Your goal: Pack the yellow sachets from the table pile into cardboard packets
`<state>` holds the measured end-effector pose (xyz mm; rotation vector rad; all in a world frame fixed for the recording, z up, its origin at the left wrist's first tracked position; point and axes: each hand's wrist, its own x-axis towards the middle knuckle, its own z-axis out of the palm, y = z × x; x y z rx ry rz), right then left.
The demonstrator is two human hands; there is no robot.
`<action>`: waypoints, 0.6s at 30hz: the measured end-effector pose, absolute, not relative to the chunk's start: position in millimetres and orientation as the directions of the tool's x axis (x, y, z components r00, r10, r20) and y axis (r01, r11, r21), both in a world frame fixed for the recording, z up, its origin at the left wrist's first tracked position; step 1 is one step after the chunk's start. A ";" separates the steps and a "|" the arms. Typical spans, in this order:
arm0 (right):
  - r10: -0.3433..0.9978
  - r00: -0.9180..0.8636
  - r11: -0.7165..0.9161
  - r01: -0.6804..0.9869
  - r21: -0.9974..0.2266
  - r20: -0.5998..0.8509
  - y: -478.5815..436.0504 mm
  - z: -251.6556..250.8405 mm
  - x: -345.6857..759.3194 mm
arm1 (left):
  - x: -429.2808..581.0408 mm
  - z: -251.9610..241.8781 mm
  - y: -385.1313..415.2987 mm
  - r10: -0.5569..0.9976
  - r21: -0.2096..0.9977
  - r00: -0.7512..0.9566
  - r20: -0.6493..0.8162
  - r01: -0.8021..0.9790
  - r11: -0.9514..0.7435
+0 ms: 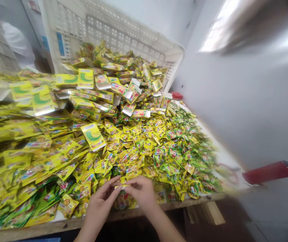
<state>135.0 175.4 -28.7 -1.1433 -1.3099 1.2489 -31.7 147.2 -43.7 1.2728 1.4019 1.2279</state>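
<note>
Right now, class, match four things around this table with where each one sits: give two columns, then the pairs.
Things: 1 white crate; 2 long red object; 3 flat yellow carton; 4 pinched sachet.
Places: A between left hand and right hand; B tipped behind the heap of sachets; C far right, past the table; D atop that heap, mid-table.
Pairs: 1-B, 2-C, 3-D, 4-A.

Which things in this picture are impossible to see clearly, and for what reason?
Head view.
Hidden: packet between left hand and right hand, its top under the fingers.
Blurred: red thing at right, kind unclear; sachets at far left.
Cut off: crate, top past the edge.
</note>
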 end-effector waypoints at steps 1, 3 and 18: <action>0.993 -0.088 0.084 0.041 -0.996 0.080 175.0 -28.7 135.4 | -32.1 -44.0 149.1 0.993 0.980 -0.086 0.078 0.192 -0.060; 0.979 -0.089 0.193 0.100 -0.976 0.185 173.2 -28.2 137.5 | -34.0 -45.4 151.2 0.979 0.943 -0.022 0.203 0.275 -0.189; 0.818 -0.223 0.568 0.462 -0.681 0.531 197.5 -4.2 174.6 | -23.2 -54.9 145.9 0.942 0.889 -0.073 0.328 0.360 -0.282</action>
